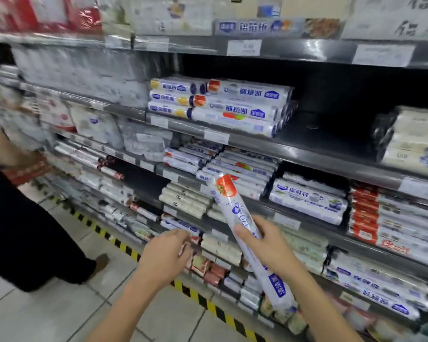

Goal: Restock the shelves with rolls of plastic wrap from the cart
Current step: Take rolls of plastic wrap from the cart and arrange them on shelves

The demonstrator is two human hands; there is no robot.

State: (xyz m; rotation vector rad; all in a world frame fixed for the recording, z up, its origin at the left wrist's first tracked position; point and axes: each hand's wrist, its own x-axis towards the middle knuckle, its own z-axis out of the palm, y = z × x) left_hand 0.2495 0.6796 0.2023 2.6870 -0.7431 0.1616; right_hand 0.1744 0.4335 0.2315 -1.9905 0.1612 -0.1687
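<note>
Two hands reach out from the bottom of the frame toward long grey shelves [306, 154] packed with wrapped rolls. At the far left stands another person in dark clothes [22, 218], on a pale tiled floor [47, 312] edged with yellow-and-black striped tape [124, 246] that runs along the foot of the shelving. Just left of centre, the left hand [163, 253] hovers with its fingers loosely curled, holding nothing, close to the front of a lower shelf. Beside it, at centre, the right hand [267, 245] grips a roll of plastic wrap [237, 213] round its middle; the roll is tilted, its red-orange end pointing up and left, its other end down toward the lower right, and it hangs in front of the lower shelves rather than on one. Above centre, a stack of matching rolls [237, 104] lies on a higher shelf. Further right sit blue-labelled packs [306, 201] and red-banded packs [366, 213].
</note>
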